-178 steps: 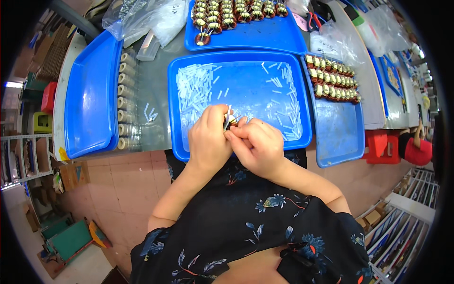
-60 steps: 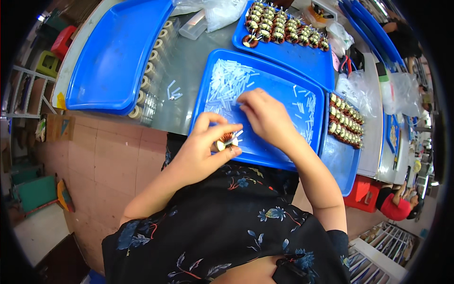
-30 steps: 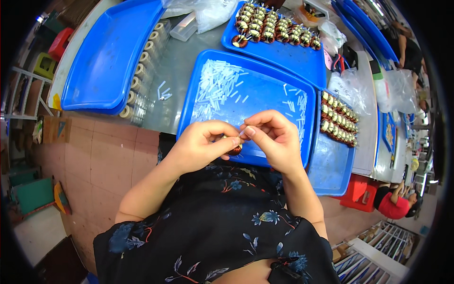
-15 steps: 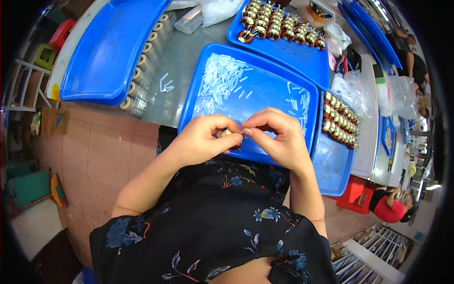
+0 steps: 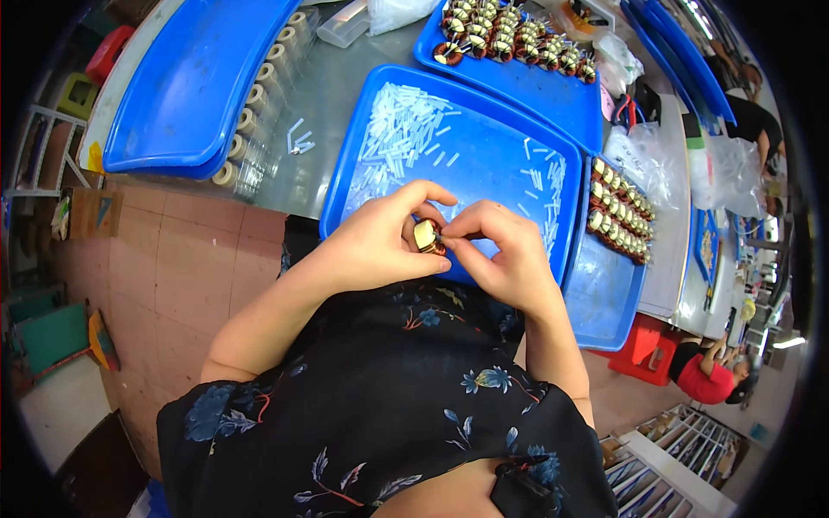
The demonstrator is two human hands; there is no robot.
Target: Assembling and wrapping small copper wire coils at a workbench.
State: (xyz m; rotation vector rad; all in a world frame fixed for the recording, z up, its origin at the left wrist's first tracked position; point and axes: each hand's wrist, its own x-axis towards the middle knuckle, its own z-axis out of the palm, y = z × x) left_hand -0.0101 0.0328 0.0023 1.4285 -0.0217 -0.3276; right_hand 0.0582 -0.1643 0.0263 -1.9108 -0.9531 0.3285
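My left hand (image 5: 370,242) is closed around a toroidal coil (image 5: 427,236) with copper-coloured windings and pale yellow tape on it. The yellow side is tilted up between thumb and fingers. My right hand (image 5: 511,252) pinches with thumb and index finger at the coil's right edge; whatever is between those fingertips is hidden. Both hands are over the near edge of a blue tray (image 5: 484,129). In it, short clear plastic tubes (image 5: 401,125) are heaped at the left, and more loose tubes (image 5: 555,186) lie along the right side.
Several finished-looking coils stand in rows on a far blue tray (image 5: 553,108) and on a narrower right-hand tray (image 5: 604,298). An empty-looking blue tray (image 5: 203,82) and a row of pale spools (image 5: 245,121) are at the left. A few tubes (image 5: 300,138) lie on the table.
The coil has turned in my left hand so that its yellow side shows more. My left index finger has lifted outward, and my right fingertips have moved slightly down against the coil.
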